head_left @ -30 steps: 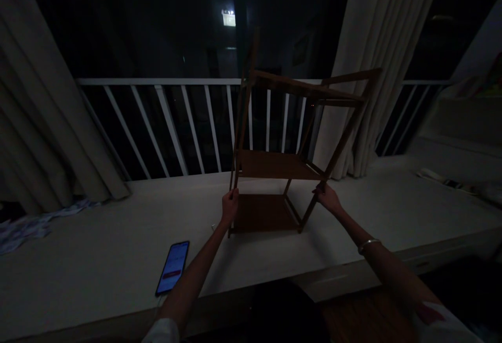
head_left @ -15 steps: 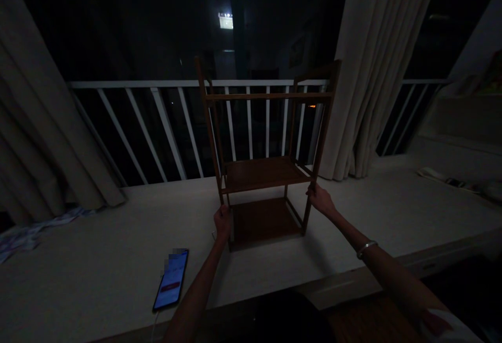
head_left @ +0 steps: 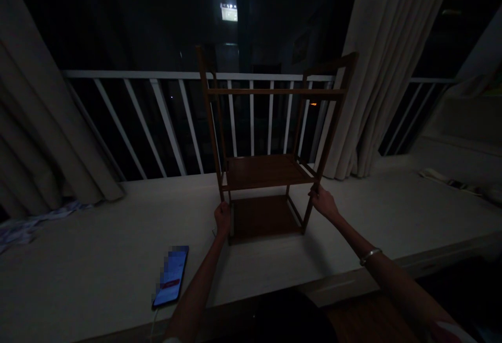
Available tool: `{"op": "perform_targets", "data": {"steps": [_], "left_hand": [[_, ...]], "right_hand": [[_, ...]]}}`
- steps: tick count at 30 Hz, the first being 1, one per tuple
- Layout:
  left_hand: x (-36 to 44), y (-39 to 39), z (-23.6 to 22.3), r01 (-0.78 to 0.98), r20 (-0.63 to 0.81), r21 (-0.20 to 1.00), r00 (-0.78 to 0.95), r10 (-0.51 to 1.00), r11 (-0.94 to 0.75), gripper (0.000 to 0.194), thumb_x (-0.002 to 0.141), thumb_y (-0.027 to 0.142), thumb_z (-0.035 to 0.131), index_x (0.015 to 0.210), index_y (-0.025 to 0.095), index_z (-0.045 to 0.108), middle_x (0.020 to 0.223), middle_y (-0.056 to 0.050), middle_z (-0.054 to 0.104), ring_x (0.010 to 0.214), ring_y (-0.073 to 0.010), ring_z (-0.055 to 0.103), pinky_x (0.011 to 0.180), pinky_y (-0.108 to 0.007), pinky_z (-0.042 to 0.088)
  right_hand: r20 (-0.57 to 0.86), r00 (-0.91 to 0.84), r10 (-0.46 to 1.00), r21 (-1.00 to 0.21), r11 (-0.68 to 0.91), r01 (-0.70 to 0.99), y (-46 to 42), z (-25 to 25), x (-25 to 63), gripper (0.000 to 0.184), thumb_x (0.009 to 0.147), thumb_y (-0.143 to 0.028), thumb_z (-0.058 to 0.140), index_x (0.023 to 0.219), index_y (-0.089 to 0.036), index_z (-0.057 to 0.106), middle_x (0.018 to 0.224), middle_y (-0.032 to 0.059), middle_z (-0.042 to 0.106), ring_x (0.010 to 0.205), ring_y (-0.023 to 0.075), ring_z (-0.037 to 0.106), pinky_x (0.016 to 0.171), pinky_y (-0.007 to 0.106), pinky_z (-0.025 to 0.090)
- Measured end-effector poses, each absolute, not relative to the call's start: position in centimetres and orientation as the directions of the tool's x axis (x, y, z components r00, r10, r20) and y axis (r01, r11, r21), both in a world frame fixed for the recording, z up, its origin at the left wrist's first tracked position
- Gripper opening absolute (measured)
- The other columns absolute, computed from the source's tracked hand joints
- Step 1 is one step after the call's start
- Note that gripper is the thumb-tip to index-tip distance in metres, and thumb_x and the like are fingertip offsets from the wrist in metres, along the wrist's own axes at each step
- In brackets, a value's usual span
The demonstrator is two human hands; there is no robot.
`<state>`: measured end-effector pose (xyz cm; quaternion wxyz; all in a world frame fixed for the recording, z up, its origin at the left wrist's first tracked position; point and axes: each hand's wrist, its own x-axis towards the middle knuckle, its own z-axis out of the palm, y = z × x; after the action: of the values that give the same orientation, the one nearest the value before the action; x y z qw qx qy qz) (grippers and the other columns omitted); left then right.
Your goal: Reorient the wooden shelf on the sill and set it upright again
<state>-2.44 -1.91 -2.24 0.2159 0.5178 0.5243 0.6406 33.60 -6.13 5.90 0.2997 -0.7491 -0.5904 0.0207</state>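
A brown wooden shelf rack (head_left: 266,172) stands on the pale window ledge (head_left: 129,238), with a lower board, a middle board and a rail across its top. My left hand (head_left: 223,218) is closed around its front left post, just below the middle board. On the other side, my right hand (head_left: 323,199) grips the front right post at nearly the same height. A silver bangle (head_left: 370,256) circles my right wrist. The fingertips of both hands are partly hidden behind the posts.
A lit phone (head_left: 172,276) with a white cable lies left of my left forearm. White railings (head_left: 157,118) and a dark window stand behind the rack. Curtains (head_left: 368,97) hang at both sides. A strap-like item (head_left: 447,181) rests on the ledge at right.
The rack's top has tilted nearer to me and now looks wider, its right side shifting right. Both hands keep their hold on the posts. The view has shifted slightly.
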Motion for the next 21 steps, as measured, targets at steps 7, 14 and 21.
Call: {"op": "perform_targets", "data": {"steps": [7, 14, 21], "left_hand": [[-2.3, -2.5, -1.3, 0.300, 0.438, 0.890, -0.349, 0.829, -0.344, 0.042, 0.079, 0.051, 0.023, 0.054, 0.019, 0.034, 0.048, 0.005, 0.036, 0.047, -0.0082, 0.035, 0.047, -0.020, 0.028], [-3.1, -4.3, 0.0, 0.387, 0.404, 0.877, -0.275, 0.872, -0.285, 0.044, 0.080, 0.050, 0.023, 0.059, 0.019, 0.044, 0.048, 0.002, 0.048, 0.048, -0.0116, 0.046, 0.050, -0.021, 0.032], [-4.8, -6.0, 1.7, 0.485, 0.391, 0.831, -0.163, 0.906, -0.271, 0.038, 0.081, 0.049, 0.030, 0.080, 0.019, 0.053, 0.069, -0.003, 0.060, 0.065, -0.0155, 0.055, 0.064, -0.027, 0.038]], "right_hand": [[0.324, 0.310, 0.894, -0.489, -0.123, 0.864, -6.3, 5.9, 33.4, 0.026, 0.079, -0.027, 0.040, 0.101, -0.017, 0.048, 0.086, 0.0072, 0.064, 0.080, 0.0182, 0.058, 0.069, 0.027, 0.038], [0.334, 0.310, 0.890, -0.536, -0.091, 0.839, -6.8, 6.2, 33.4, 0.026, 0.078, -0.031, 0.043, 0.098, -0.016, 0.050, 0.087, 0.0085, 0.063, 0.080, 0.0181, 0.058, 0.071, 0.028, 0.040], [0.354, 0.259, 0.899, -0.627, 0.022, 0.779, -7.9, 5.9, 34.6, 0.038, 0.077, -0.042, 0.044, 0.107, -0.018, 0.047, 0.101, 0.0082, 0.061, 0.085, 0.0157, 0.058, 0.074, 0.030, 0.044]]}}
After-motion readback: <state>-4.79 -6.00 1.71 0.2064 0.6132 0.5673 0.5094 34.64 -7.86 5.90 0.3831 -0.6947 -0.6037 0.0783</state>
